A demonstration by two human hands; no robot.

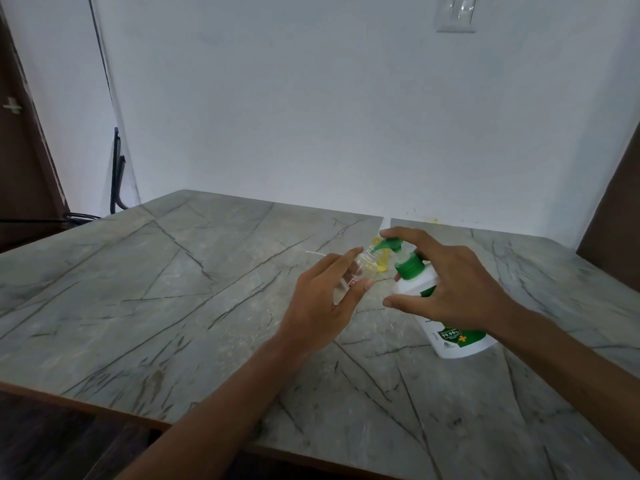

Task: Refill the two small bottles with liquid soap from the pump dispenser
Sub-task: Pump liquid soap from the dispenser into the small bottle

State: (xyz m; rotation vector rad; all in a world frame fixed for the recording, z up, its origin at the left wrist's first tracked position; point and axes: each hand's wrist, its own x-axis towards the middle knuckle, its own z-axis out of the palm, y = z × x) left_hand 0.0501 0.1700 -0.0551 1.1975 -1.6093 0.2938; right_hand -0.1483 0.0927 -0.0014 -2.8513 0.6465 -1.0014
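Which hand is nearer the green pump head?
Right. The right hand grips the pump dispenser, index finger on its pump head; the left hand holds the clear small bottle at the spout.

The setting looks like a room in a home rather than a workplace. A plain white painted wall runs behind a large table whose top has a grey, marble-like pattern with dark veins and a brown wooden edge. High on the wall sits a pale switch plate, and a thin dark cable runs down the corner. At the left stands a dark wooden door with a small metal fitting, and another dark brown panel shows at the right. A household pump dispenser of hand soap, white with a green cap, adds to the domestic look.
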